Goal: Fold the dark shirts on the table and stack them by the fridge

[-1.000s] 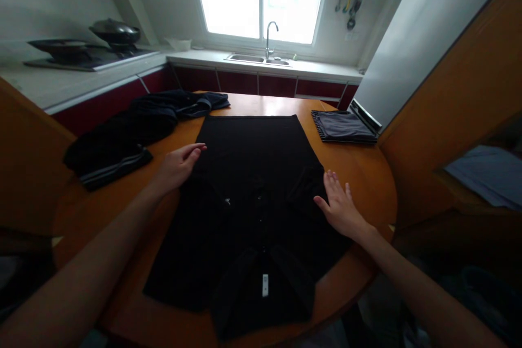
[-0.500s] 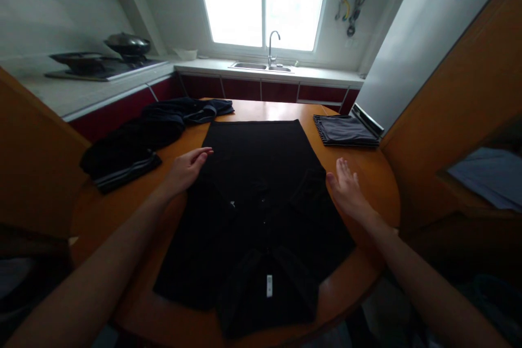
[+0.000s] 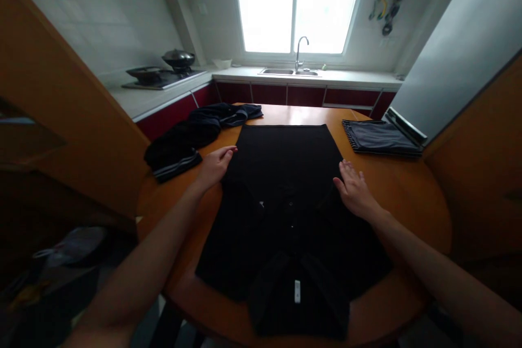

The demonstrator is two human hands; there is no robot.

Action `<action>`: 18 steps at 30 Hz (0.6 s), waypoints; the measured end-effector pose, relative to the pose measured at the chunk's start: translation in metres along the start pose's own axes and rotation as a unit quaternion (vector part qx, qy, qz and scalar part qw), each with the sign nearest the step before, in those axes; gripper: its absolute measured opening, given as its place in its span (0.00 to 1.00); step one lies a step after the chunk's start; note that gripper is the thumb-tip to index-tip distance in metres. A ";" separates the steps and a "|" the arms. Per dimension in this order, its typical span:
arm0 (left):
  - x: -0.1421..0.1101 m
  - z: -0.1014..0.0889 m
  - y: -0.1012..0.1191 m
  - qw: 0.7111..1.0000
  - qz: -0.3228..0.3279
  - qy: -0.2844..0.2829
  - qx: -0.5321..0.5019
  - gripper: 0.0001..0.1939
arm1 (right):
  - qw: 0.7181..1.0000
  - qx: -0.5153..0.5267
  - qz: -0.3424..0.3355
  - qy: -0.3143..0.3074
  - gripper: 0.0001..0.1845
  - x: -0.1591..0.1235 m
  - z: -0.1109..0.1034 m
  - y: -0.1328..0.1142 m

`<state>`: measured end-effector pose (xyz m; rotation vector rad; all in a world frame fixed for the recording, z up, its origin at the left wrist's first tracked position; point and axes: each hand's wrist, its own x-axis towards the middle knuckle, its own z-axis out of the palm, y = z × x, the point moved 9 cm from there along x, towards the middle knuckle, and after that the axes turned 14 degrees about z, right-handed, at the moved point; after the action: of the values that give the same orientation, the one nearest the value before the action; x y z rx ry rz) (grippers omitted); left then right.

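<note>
A black polo shirt (image 3: 285, 163) lies spread face up, its collar and white neck label (image 3: 297, 291) toward me and its hem at the far side. A small light logo shows on its chest. My left hand (image 3: 216, 166) is at the shirt's left side edge, thumb and fingers brought together in a pinch on the cloth; how much fabric is between them is hard to see. On the opposite side edge rests my right hand (image 3: 355, 189), fingers stretched out and thumb apart, touching the shirt without gripping it.
The shirt covers much of a round wooden table (image 3: 411, 201). Dark clothes (image 3: 183, 136) lie heaped at the left, and a folded grey garment (image 3: 379, 137) sits at the back right. Beyond are a sink (image 3: 281, 72), a stove with pans (image 3: 163, 79) and a fridge (image 3: 440, 60).
My view has swung left, so everything sits further right. The right hand has shifted inward onto the shirt's edge. The left hand stays by the left edge; the shirt lies much as before.
</note>
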<state>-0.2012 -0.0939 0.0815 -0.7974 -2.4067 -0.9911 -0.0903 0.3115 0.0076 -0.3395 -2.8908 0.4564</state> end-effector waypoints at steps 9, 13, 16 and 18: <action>-0.034 0.062 0.039 0.959 0.057 -0.240 0.141 0.30 | 0.999 0.010 0.000 0.041 0.38 0.006 0.010 0.008; -0.071 0.077 0.038 0.925 0.078 -0.310 0.206 0.33 | 0.996 0.044 0.014 0.072 0.36 0.010 -0.002 0.016; -0.086 0.078 0.032 0.925 0.074 -0.302 0.219 0.35 | 0.999 0.016 -0.014 0.036 0.35 0.006 0.013 0.007; -0.090 0.075 0.029 0.929 0.062 -0.288 0.224 0.37 | 0.999 -0.016 -0.029 -0.002 0.33 0.002 0.027 0.001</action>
<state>-0.1275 -0.0530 -0.0046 -1.1567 -2.8515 -0.1281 -0.0980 0.3052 -0.0173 -0.2582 -2.9051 0.4023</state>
